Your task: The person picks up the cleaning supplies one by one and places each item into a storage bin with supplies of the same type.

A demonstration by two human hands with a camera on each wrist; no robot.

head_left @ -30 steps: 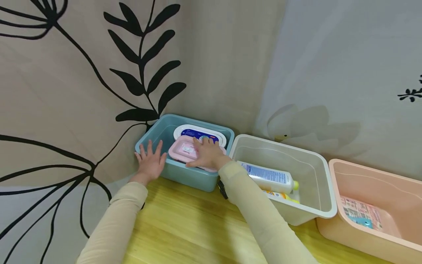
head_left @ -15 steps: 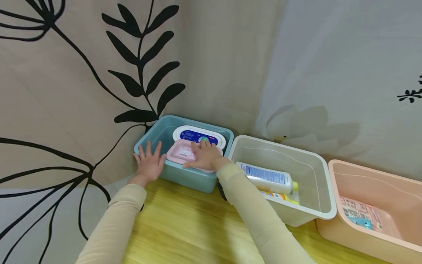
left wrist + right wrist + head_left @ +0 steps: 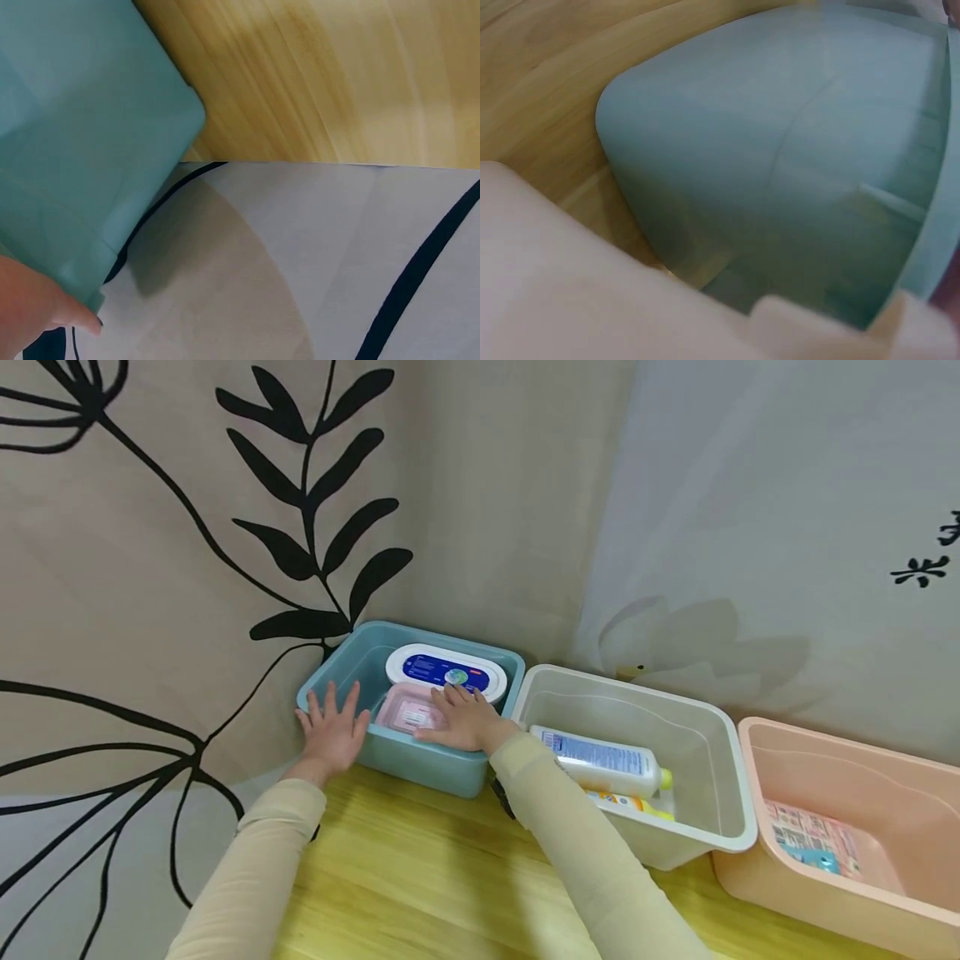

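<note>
My left hand point(image 3: 332, 737) rests at the near left rim of the blue bin point(image 3: 420, 768), its fingers spread. In the left wrist view, part of that hand point(image 3: 34, 311) shows against the bin's side. My right hand point(image 3: 467, 720) reaches over the near rim, palm down, with fingers over the pink pack point(image 3: 408, 710). This pack has a white label and lies inside the bin, its right part hidden under the hand. Behind it sits a white oval-topped pack point(image 3: 446, 671) with a dark blue label, close to the right fingertips.
A cream bin point(image 3: 705, 752) stands to the right, holding a white bottle point(image 3: 600, 762) with a yellow cap and an orange-and-white tube point(image 3: 630, 803). Beyond it is a peach bin point(image 3: 847, 760) containing a pink printed packet point(image 3: 813, 835). All stand on a wooden table point(image 3: 405, 877) against a patterned backdrop.
The pink pack has sunk lower into the blue bin under my right hand, uncovering more of the white pack. My left hand has kept its place on the rim.
</note>
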